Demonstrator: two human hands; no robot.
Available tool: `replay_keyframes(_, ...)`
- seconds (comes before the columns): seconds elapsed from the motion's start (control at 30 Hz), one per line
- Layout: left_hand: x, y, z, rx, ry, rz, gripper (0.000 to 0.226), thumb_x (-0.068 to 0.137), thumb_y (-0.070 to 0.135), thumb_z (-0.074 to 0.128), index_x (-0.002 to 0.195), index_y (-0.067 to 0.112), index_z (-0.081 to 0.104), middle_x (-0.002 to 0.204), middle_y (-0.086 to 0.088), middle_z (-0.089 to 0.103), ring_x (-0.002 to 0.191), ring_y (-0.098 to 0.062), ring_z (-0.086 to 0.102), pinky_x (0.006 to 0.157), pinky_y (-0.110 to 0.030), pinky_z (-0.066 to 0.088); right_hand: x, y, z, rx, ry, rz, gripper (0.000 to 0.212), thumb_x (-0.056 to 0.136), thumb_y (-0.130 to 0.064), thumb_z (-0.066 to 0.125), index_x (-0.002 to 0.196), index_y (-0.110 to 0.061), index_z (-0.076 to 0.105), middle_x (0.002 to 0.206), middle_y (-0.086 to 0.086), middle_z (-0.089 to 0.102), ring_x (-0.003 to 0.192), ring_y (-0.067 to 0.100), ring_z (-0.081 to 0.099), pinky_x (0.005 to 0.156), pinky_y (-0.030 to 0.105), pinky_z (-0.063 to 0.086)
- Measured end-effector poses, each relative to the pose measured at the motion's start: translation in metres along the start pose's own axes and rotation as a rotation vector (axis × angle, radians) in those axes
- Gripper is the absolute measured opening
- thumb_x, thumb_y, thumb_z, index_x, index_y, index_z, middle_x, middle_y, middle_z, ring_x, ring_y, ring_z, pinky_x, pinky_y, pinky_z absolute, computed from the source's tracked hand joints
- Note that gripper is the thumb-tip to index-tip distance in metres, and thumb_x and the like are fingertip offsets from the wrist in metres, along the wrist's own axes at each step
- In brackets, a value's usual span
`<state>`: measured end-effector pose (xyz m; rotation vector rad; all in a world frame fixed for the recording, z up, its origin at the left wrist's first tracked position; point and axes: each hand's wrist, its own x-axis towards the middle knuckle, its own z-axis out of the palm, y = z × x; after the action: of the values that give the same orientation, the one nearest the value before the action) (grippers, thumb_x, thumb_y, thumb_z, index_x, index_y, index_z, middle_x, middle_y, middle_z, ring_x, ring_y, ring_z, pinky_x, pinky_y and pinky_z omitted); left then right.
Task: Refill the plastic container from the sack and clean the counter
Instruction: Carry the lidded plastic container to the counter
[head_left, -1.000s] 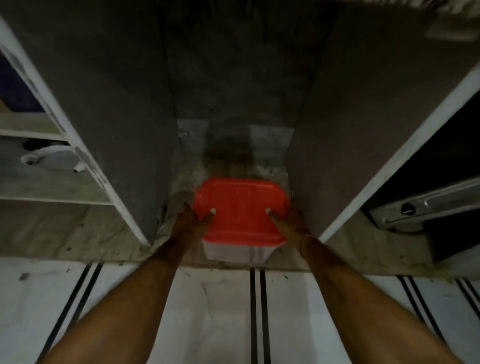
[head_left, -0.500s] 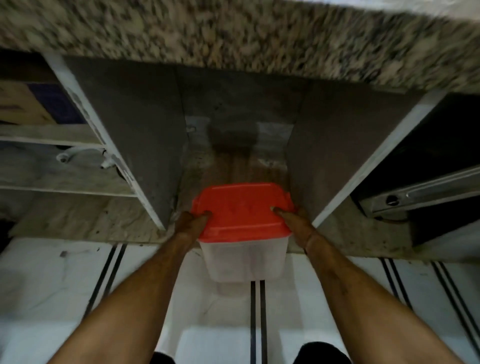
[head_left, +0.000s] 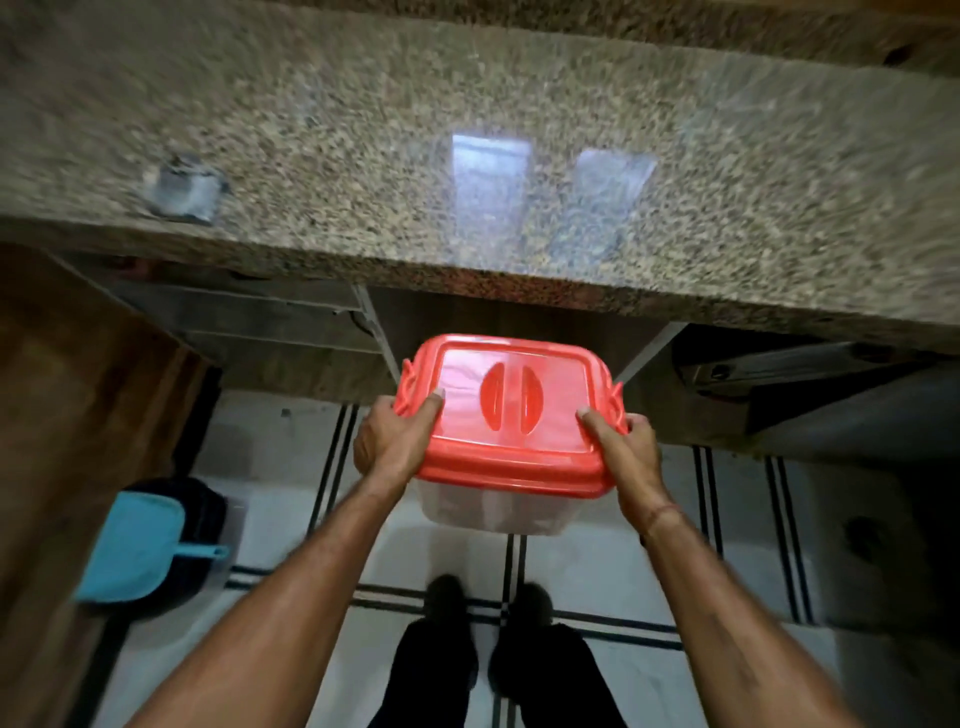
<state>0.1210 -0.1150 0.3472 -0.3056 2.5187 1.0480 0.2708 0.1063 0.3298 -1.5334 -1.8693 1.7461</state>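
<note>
Granite surface (head_left: 467, 156) filling upper frame; left hand (head_left: 387, 441) and right hand (head_left: 631, 452) are gripping plastic container (head_left: 498, 512) at center, fingers clamping lid (head_left: 511, 410) edges. Looks light, stiff, slick; side grip suits.

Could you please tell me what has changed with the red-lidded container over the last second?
The plastic container was drawn out of the low cabinet bay and lifted, so it now hangs in the air above the tiled floor, just below the granite counter edge. Unchanged: the left hand and right hand still grip its two sides, and the red lid stays on.
</note>
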Motion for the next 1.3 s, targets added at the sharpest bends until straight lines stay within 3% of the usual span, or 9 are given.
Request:
replay_keyframes(0.1,-0.034,0.040,-0.056,-0.007,0.044,0.071,0.070,0.073,0.080,0.061,0.109,0.020,0.068,0.108,-0.006,0.073,0.101,-0.032,0.067,0.080,-0.036,0.049,-0.046,-0.058,-0.024,-0.009,0.038,-0.081,0.057,0.078,-0.050,0.080,0.116,-0.016,0.055,0.108,0.001,0.066,0.091,0.016,0.068,0.067,0.031,0.055)
replay_keyframes(0.27,-0.051,0.101,-0.124,-0.090,0.104,0.202,0.069,0.069,0.083,0.061,0.099,0.021,0.068,0.100,-0.003,0.074,0.096,-0.029,0.069,0.081,-0.037,0.052,-0.083,-0.144,-0.044,0.020,0.081,-0.222,0.072,0.061,-0.065,0.078,0.111,-0.017,0.059,0.105,0.002,0.070,0.092,0.018,0.071,0.080,0.040,0.060)
replay_keyframes(0.43,-0.044,0.166,-0.157,-0.245,0.108,0.338,0.077,0.067,0.083,0.064,0.109,0.018,0.068,0.099,-0.003,0.074,0.085,-0.024,0.070,0.080,-0.040,0.058,-0.086,-0.221,-0.051,0.114,0.062,-0.367,0.066,0.076,-0.055,0.080,0.123,-0.017,0.055,0.108,0.002,0.069,0.088,0.017,0.073,0.066,0.031,0.058)
replay_keyframes(0.53,-0.034,0.215,-0.158,-0.245,0.119,0.412,0.072,0.075,0.078,0.064,0.113,0.017,0.067,0.101,-0.002,0.073,0.078,-0.017,0.066,0.064,-0.029,0.049,-0.067,-0.261,-0.060,0.122,0.101,-0.423,0.063,0.080,-0.051,0.078,0.126,-0.016,0.054,0.109,0.002,0.068,0.087,0.015,0.071,0.062,0.027,0.055)
replay_keyframes(0.6,-0.024,0.247,-0.151,-0.208,0.146,0.426,0.067,0.080,0.076,0.062,0.115,0.018,0.067,0.101,-0.001,0.071,0.080,-0.020,0.062,0.065,-0.029,0.041,-0.045,-0.285,-0.067,0.109,0.127,-0.447,0.063,0.080,-0.053,0.078,0.125,-0.016,0.054,0.109,0.002,0.067,0.087,0.014,0.070,0.062,0.027,0.054)
replay_keyframes(0.9,0.053,0.387,-0.063,-0.151,0.176,0.415,0.083,0.067,0.089,0.054,0.111,0.019,0.066,0.104,-0.008,0.075,0.094,-0.032,0.069,0.081,-0.039,0.053,0.118,-0.363,-0.099,0.117,0.122,-0.417,0.071,0.070,-0.067,0.075,0.119,-0.021,0.057,0.108,0.001,0.071,0.090,0.020,0.073,0.082,0.045,0.062)
replay_keyframes(1.03,0.085,0.439,-0.020,-0.079,0.175,0.385,0.074,0.080,0.079,0.058,0.115,0.015,0.065,0.108,-0.013,0.073,0.090,-0.032,0.066,0.072,-0.034,0.043,0.192,-0.390,-0.114,0.095,0.094,-0.363,0.074,0.066,-0.070,0.076,0.118,-0.022,0.058,0.106,0.002,0.073,0.089,0.021,0.074,0.080,0.046,0.064)
replay_keyframes(1.17,0.100,0.465,0.015,-0.043,0.151,0.359,0.069,0.086,0.072,0.058,0.120,0.012,0.061,0.099,-0.007,0.067,0.079,-0.025,0.057,0.057,-0.028,0.035,0.236,-0.398,-0.129,0.056,0.033,-0.332,0.068,0.079,-0.060,0.075,0.128,-0.020,0.052,0.112,0.005,0.070,0.090,0.023,0.074,0.078,0.046,0.064)
replay_keyframes(1.3,0.104,0.475,0.041,-0.060,0.106,0.361,0.077,0.083,0.078,0.056,0.123,0.013,0.057,0.104,-0.010,0.071,0.082,-0.028,0.066,0.067,-0.033,0.051,0.261,-0.405,-0.148,0.022,0.016,-0.328,0.071,0.082,-0.059,0.073,0.136,-0.019,0.050,0.114,0.004,0.069,0.090,0.023,0.074,0.077,0.046,0.065)
